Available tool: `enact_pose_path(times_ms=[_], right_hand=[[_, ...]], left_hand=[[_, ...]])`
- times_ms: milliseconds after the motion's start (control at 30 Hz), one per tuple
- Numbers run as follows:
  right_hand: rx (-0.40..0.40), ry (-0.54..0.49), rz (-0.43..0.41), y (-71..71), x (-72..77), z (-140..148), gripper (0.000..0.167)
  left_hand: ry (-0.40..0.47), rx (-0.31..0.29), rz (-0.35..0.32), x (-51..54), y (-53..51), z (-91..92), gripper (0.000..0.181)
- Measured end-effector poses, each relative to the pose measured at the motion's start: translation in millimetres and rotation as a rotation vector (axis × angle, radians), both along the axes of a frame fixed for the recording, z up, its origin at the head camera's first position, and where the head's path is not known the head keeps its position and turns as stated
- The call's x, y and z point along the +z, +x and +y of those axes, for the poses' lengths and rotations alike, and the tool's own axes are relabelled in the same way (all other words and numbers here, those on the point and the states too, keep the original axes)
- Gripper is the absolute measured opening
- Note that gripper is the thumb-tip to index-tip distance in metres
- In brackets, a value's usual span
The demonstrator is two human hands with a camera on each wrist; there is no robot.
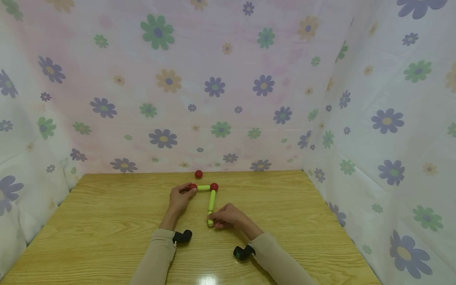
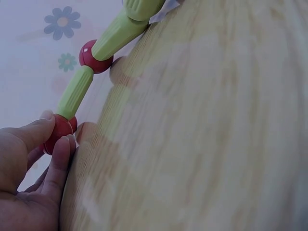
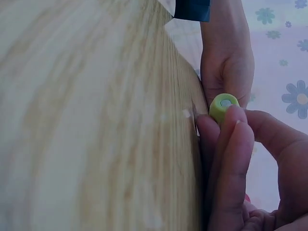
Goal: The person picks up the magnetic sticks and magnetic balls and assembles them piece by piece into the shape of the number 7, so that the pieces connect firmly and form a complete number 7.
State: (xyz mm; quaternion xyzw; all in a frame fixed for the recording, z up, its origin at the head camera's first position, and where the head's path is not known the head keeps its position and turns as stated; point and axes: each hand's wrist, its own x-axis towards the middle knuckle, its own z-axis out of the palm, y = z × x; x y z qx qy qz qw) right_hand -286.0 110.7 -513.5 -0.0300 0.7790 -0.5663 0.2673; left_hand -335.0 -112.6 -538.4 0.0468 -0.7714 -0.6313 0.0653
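A red ball (image 1: 193, 187) is pinched between the thumb and fingers of my left hand (image 1: 179, 200). From it a short yellow-green rod (image 1: 204, 188) runs right to a second red ball (image 1: 214, 187). A longer yellow-green rod (image 1: 211, 201) reaches from that ball towards me. At its near end my right hand (image 1: 230, 215) pinches another yellow-green rod (image 1: 210, 223), lined up with it. The right wrist view shows this rod's free end (image 3: 224, 104) with a round, metal-looking disc. My right fingers partly hide where the two rods meet.
A loose red ball (image 1: 198, 174) lies at the table's back edge, behind the joined pieces. Flowered cloth (image 1: 221, 111) hangs behind the wooden table (image 1: 278, 213) and along both sides. Black devices (image 1: 182, 236) sit at both wrists.
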Motion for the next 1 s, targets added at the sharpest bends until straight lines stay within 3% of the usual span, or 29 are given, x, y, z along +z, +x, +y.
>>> enact_pose_path(times_ms=[333,733,1000], right_hand=[[-0.036,-0.003,0.014,1.0,-1.0,-3,0.025],[-0.009,-0.059,0.023,3.1,-1.9,1,0.026],[0.024,-0.054,0.077,3.2,-0.1,12,0.029]], left_hand=[[0.014,-0.004,0.002,-0.3,0.7,0.7,0.043],[0.043,0.014,-0.017,0.0,1.8,-1.4,0.042],[0.087,-0.038,-0.042,3.0,1.9,-3.3,0.045]])
